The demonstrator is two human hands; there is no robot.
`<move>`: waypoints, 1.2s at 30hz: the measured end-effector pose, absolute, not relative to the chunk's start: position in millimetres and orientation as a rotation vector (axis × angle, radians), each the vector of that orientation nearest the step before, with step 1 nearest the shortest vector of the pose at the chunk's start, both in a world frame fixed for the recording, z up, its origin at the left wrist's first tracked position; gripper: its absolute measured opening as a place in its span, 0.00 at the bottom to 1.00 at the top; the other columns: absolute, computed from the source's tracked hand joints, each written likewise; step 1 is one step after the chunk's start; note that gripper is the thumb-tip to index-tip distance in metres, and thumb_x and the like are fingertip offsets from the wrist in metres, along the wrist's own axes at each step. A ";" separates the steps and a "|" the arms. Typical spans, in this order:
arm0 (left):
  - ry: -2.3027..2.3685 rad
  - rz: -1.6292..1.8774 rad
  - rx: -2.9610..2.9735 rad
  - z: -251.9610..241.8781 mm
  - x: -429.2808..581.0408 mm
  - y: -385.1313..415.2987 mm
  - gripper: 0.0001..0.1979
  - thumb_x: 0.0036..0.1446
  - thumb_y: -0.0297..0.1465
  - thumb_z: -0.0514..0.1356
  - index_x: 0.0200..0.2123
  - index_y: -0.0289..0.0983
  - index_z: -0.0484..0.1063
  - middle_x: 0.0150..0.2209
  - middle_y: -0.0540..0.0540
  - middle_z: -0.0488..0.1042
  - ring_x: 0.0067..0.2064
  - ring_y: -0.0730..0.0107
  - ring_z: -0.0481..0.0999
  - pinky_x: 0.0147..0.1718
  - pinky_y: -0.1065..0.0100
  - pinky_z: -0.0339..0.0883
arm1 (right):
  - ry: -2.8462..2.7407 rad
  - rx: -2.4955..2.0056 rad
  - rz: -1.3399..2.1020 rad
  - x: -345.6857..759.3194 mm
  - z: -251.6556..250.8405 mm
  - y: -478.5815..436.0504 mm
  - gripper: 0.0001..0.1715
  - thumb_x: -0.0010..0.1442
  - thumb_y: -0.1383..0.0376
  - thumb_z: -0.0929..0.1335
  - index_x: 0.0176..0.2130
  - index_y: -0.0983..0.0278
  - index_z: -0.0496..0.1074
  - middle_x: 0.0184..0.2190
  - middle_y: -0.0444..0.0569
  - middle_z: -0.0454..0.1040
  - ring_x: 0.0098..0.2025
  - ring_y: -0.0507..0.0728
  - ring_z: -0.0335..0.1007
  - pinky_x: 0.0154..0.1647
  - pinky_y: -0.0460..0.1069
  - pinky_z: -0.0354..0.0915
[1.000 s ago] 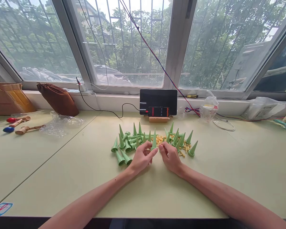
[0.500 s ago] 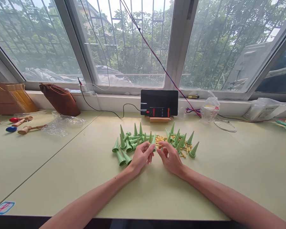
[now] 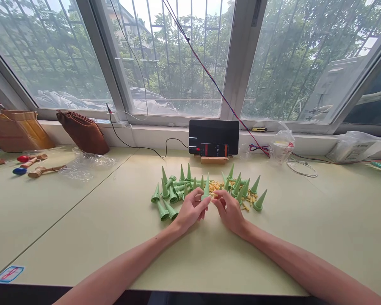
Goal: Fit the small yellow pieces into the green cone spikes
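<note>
Green cone (image 3: 206, 187), base part-hidden, pinched in left hand (image 3: 192, 209); right hand (image 3: 231, 212), grip unclear.

Black screen (image 3: 213, 132): upright, straight beyond the left hand (image 3: 189, 212) and right hand (image 3: 232, 214)
Phone (image 3: 214, 150): lit, in front of the screen, readout too small; cardboard piece (image 3: 214, 160) just below
Brown pouch (image 3: 87, 135): far left of left hand, by the sill
Clear wrap (image 3: 85, 166): crumpled, nearer than pouch
Wooden toy (image 3: 42, 171): left of wrap, blue ball (image 3: 20, 170) nearby
Yellow cutter (image 3: 259, 129): on sill (image 3: 158, 133), beyond right hand
White cable (image 3: 301, 167): looped, right of right hand, farther out
Sticker (image 3: 10, 274): far left, nearer the person than both hands
</note>
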State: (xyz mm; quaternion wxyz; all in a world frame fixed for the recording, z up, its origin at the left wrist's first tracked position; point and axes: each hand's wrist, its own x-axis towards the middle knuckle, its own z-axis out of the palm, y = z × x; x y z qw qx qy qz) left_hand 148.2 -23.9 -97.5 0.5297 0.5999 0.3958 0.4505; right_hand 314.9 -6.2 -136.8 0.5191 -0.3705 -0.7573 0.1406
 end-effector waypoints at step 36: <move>0.918 0.958 1.574 -115.5 146.2 -14.3 0.23 0.60 0.44 0.58 0.56 0.41 0.67 0.24 0.54 0.67 0.15 0.80 0.61 0.15 0.74 0.59 | -1.783 -0.938 0.184 313.8 -135.2 -6.6 0.23 0.67 0.62 0.60 0.22 0.61 0.50 0.16 0.36 0.48 0.18 0.48 0.43 0.20 0.44 0.47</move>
